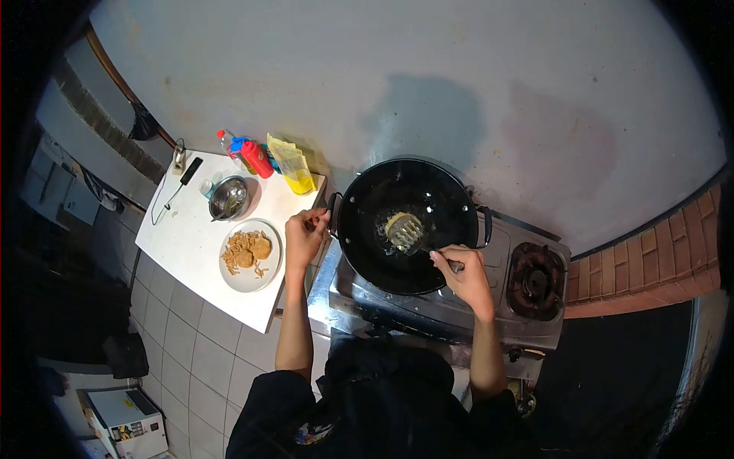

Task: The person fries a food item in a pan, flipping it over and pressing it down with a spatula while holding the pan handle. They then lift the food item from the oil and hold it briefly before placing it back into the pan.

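A black wok (436, 200) sits on the left burner of a steel gas stove (501, 260). My left hand (304, 236) grips the wok's left handle (333, 214). My right hand (463, 273) holds the handle of a slotted metal spatula (409, 233), whose blade rests on a pale yellow piece of food (396, 222) frying in oil at the wok's middle.
A white table (183, 245) to the left carries a plate (249, 280) of fried pieces, a steel bowl (228, 197), red sauce bottles (256, 158), a yellow oil pouch (293, 167) and a corded device (180, 177). The stove's right burner (535, 280) is bare. A brick ledge (650, 260) runs at right.
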{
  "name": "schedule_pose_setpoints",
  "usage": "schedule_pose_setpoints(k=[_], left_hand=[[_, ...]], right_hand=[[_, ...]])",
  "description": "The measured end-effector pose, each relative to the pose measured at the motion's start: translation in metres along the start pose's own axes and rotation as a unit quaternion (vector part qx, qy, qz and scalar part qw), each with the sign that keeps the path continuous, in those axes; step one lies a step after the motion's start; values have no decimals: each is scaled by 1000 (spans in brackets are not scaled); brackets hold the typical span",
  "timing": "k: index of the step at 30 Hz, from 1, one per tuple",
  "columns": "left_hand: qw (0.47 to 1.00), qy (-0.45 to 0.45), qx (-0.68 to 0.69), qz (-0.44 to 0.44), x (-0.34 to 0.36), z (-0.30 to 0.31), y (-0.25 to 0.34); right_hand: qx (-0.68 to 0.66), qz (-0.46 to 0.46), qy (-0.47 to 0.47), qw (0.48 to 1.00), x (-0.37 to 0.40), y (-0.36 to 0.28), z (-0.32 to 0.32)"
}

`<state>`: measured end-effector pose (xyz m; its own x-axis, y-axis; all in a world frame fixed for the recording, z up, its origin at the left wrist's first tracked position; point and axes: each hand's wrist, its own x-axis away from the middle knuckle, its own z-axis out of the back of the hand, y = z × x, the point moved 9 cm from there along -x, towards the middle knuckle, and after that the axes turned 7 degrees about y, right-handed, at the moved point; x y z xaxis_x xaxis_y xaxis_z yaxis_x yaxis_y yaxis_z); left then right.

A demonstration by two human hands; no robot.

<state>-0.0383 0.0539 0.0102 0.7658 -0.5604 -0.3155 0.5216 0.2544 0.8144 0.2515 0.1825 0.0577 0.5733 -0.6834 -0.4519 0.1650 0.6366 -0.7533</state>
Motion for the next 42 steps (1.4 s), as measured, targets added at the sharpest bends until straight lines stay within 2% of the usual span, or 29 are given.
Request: schedule_pose_setpoints(k=[4,6,10,12,15,22,27,31,34,36,39,42], left_hand=[[1000,1,10,5,3,-2,-4],[1000,9,19,-4,4,-1,-2],[1000,6,13,11,5,-1,-3],[1000,9,9,5,5,-1,-1],[1000,8,9,9,5,-1,-2],[1000,6,11,7,4,-2,-6],[1000,5,14,10,4,-3,-8],[1000,-3,3,13,3,-1,-6],[1000,-5,-3,14,2,-1,-2],[1000,-12,-8,18,2,0,-2],[999,-27,-3,40,2,-4,-8],[999,-24,9,44,3,-3,-9]], right_hand=[[-27,-55,-5,998,0,4,-2],[-75,-123,-34,989,5,16,-10],[-94,-143,-37,985,8,19,-14],[-145,-173,21,974,8,24,-11],[-163,-192,56,966,6,32,-11],[-172,-195,87,962,11,44,-21],[-77,-176,89,977,7,42,-16],[-125,-245,140,951,5,46,-5],[-127,-189,113,967,5,46,-12],[-101,-188,96,972,7,42,-12],[-111,-231,131,958,4,42,-2],[-127,-208,119,963,4,49,-9]])
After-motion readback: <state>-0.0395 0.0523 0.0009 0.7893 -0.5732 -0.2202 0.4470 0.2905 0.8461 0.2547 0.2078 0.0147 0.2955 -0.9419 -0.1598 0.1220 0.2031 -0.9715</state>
